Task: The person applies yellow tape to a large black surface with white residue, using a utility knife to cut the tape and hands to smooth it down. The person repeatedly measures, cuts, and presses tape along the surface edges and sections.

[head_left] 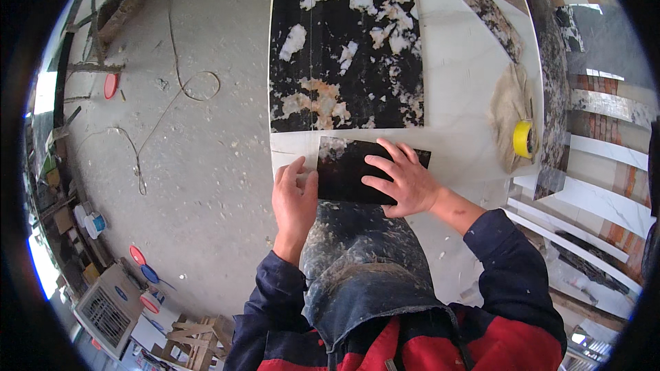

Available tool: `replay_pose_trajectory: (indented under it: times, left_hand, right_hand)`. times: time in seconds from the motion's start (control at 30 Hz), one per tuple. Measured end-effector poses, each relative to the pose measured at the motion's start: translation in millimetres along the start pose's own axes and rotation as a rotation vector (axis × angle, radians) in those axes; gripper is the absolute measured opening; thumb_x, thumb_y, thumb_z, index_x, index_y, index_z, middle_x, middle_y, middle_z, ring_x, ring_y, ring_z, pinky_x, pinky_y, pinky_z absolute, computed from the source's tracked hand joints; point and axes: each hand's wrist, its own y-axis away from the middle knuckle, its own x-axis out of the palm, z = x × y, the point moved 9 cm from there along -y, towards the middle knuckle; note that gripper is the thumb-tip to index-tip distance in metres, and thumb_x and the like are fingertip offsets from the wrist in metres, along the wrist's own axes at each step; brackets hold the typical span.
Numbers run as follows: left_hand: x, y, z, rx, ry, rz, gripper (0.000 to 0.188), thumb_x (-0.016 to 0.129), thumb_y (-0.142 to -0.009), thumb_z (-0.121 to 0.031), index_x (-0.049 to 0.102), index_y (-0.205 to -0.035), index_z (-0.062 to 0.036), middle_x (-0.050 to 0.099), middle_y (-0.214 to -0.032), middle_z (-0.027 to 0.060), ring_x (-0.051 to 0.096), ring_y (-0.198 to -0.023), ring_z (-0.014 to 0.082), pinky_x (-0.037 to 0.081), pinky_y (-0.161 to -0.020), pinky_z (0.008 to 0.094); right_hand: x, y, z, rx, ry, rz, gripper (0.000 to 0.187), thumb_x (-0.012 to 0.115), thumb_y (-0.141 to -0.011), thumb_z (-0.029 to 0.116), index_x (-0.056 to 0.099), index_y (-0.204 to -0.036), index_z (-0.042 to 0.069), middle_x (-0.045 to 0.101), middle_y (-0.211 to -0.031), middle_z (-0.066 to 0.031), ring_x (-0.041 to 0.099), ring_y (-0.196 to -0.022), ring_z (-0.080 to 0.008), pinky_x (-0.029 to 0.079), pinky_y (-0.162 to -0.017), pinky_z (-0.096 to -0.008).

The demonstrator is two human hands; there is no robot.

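In front of me lies a small rectangular black stone slab (344,178) with pale patches at its upper left corner. It overhangs the near edge of a white table (295,144). My right hand (410,185) rests on its right part, fingers spread, open. My left hand (295,199) stands at its left edge with fingers partly bent and apart; the thumb seems to touch the edge. Just beyond, a large black slab (344,34) with white and orange blotches lies flat, a narrow white strip between the two.
On the table's right are a narrow dark stone strip (491,20), a beige cloth (509,117) and a yellow tape roll (522,139). Stone pieces on a rack (598,158) stand farther right. A cable (175,89) crosses the grey floor at left, and a white fan-like unit (110,309) stands lower left.
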Motion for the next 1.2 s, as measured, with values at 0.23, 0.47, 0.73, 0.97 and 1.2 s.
replay_pose_trajectory:
  times: [0.23,0.47,0.73,0.97,1.2]
  left_hand:
    - [10,-14,-17,0.042,-0.121,0.073,0.038,0.073,-0.092,-0.009,0.067,-0.129,-0.0024,0.068,-0.106,0.0148,0.07,-0.086,0.0285,0.056,-0.076,0.0388]
    - [9,-19,-25,0.002,-0.23,0.066,0.041,0.072,-0.091,-0.008,0.067,-0.131,-0.0034,0.067,-0.107,0.0158,0.068,-0.092,0.031,0.055,-0.081,0.0404]
    - [19,-23,-24,-0.038,-0.2,0.001,0.039,0.071,-0.089,-0.003,0.068,-0.129,-0.0023,0.062,-0.099,0.0107,0.062,-0.086,0.0256,0.053,-0.079,0.0386]
    - [23,-24,-15,-0.032,-0.148,-0.03,0.039,0.07,-0.09,-0.003,0.069,-0.128,-0.0016,0.062,-0.095,0.0098,0.06,-0.08,0.0223,0.053,-0.075,0.0369]
    - [21,-25,-17,-0.035,-0.186,-0.038,0.038,0.071,-0.089,-0.004,0.069,-0.128,-0.0024,0.064,-0.098,0.0116,0.062,-0.082,0.0248,0.053,-0.077,0.0376]
  right_hand:
    - [3,-14,-6,-0.007,-0.04,0.096,0.083,0.09,-0.063,0.032,0.059,-0.138,0.018,0.044,-0.151,-0.0146,0.029,-0.151,-0.0472,0.03,-0.116,-0.0649]
    - [-34,67,-52,0.702,-0.046,-0.428,0.065,0.083,-0.084,0.026,0.057,-0.14,0.006,0.061,-0.124,-0.0135,0.062,-0.111,-0.0333,0.051,-0.096,-0.0449]
    - [-1,88,-82,1.067,-0.282,-0.638,0.051,0.076,-0.088,0.006,0.063,-0.138,0.005,0.06,-0.099,-0.0072,0.06,-0.079,-0.0176,0.054,-0.075,-0.0321]
    - [-6,83,-95,1.064,-0.34,-0.659,0.05,0.077,-0.088,0.006,0.065,-0.136,0.006,0.06,-0.099,-0.0068,0.06,-0.078,-0.017,0.054,-0.075,-0.0319]
    - [-3,85,-96,1.071,-0.357,-0.72,0.051,0.077,-0.086,0.006,0.066,-0.135,0.007,0.058,-0.097,-0.006,0.059,-0.075,-0.0158,0.054,-0.073,-0.0312]
